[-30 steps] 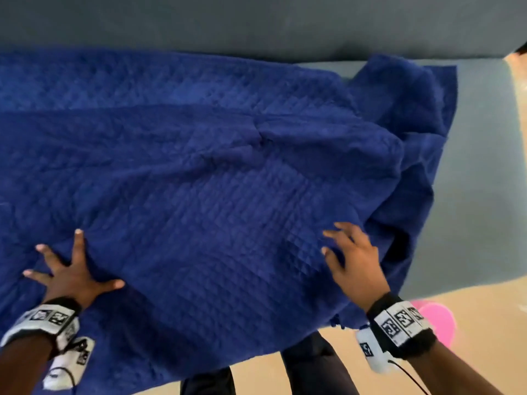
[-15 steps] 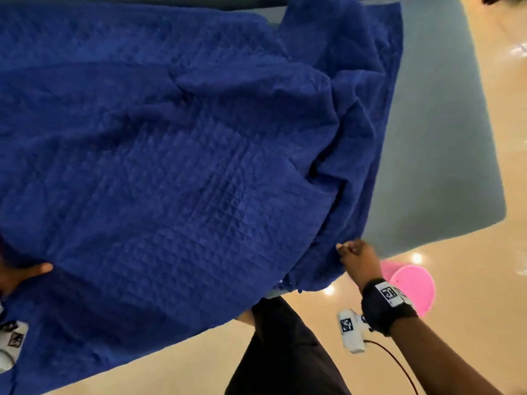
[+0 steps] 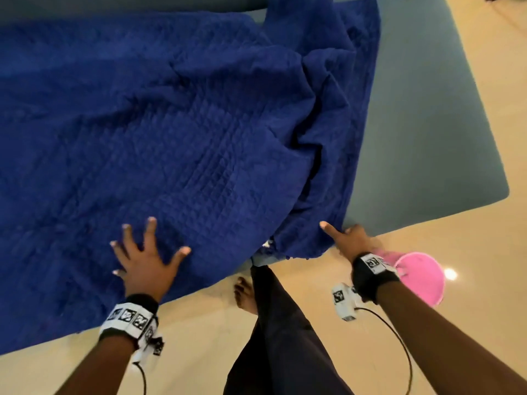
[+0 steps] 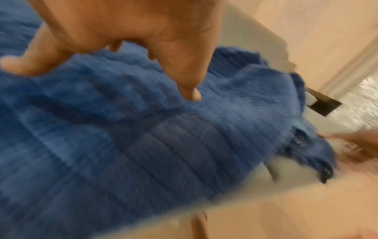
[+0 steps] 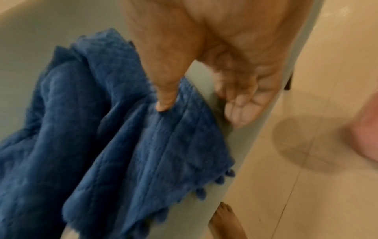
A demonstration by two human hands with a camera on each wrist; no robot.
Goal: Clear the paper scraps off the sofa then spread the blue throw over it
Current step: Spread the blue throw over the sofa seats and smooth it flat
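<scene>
The quilted blue throw lies over most of the grey sofa, bunched in folds along its right side. My left hand presses flat on the throw near the front edge with its fingers spread. My right hand is at the throw's right front corner. In the right wrist view its thumb rests on the throw, while the fingers hang straight in front of the sofa edge, off the cloth. No paper scraps are in view.
The right end of the sofa seat is bare grey. A pink bin stands on the tan tiled floor just right of my right wrist. My dark trouser leg and bare foot are at the sofa's front edge.
My left hand has come back into view and moved right, flat on the throw. My right hand has let go of its pinch on the throw's edge; only the thumb stays on it.
</scene>
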